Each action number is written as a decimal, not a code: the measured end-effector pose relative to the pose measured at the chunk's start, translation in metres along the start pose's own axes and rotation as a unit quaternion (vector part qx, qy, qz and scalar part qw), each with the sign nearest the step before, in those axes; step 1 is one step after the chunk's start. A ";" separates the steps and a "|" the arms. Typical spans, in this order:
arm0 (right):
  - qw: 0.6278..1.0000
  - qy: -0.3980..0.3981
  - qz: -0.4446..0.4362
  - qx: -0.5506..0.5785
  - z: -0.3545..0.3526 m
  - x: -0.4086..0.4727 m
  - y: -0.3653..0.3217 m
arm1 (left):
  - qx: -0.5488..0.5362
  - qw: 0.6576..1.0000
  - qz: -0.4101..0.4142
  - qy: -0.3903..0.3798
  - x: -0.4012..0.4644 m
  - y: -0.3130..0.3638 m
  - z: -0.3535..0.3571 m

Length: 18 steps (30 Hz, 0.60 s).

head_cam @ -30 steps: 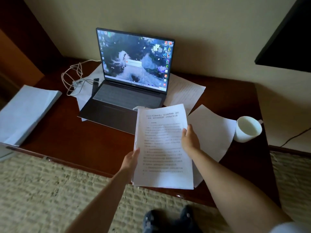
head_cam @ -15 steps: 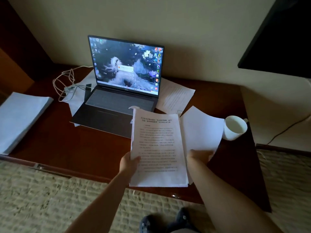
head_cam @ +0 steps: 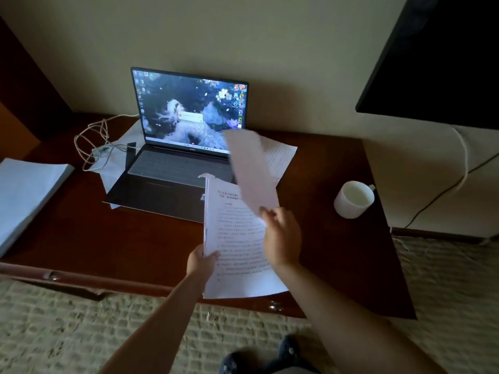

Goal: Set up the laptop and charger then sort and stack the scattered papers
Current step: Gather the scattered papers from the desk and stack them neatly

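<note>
Bare desk (head_cam: 81, 238) left; mug (head_cam: 354, 199) right

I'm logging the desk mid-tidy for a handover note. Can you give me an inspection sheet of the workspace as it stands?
Surface: dark wooden desk, brown and glossy.
Job's things: open laptop, screen lit; printed stack in the left hand; blurred loose sheet raised in the right hand; more sheets under and beside the laptop; thick paper pile at the desk's left end.
Clutter: white mug on the right.
Grip: each hand pinches its paper.
Cables: white charger cable tangled left of the laptop; dark cord off the desk, right.
Surroundings: pale wall, dark screen upper right, woven carpet.
</note>
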State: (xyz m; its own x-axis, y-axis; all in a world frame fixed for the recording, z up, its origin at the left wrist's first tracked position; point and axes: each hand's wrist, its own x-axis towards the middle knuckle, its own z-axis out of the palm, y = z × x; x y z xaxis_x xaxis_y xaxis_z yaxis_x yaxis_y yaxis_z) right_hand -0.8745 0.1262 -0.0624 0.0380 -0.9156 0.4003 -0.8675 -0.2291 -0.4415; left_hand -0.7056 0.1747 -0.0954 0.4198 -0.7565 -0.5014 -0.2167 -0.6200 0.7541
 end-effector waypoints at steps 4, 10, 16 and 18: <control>0.976 -0.117 -0.134 -0.123 0.010 -0.010 -0.019 | -0.025 1.000 0.007 -0.015 -0.002 0.003 -0.001; 0.997 0.067 0.008 0.045 -0.011 0.014 -0.040 | -0.074 0.996 -0.041 -0.029 0.000 0.002 -0.005; 0.888 -0.089 0.352 0.282 -0.013 0.046 -0.025 | -0.147 0.985 -0.072 -0.051 -0.001 -0.001 -0.009; 0.866 -0.160 0.401 0.252 0.000 0.024 -0.009 | -0.227 0.966 -0.108 -0.061 -0.004 0.002 -0.012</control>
State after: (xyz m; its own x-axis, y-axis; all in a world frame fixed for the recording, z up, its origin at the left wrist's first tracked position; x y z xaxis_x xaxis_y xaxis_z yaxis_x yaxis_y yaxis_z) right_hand -0.8656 0.1062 -0.0492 -0.2708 -0.8730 -0.4057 -0.3542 0.4822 -0.8013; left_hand -0.6976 0.1794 -0.0869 0.2990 -0.6555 -0.6935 0.2846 -0.6324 0.7205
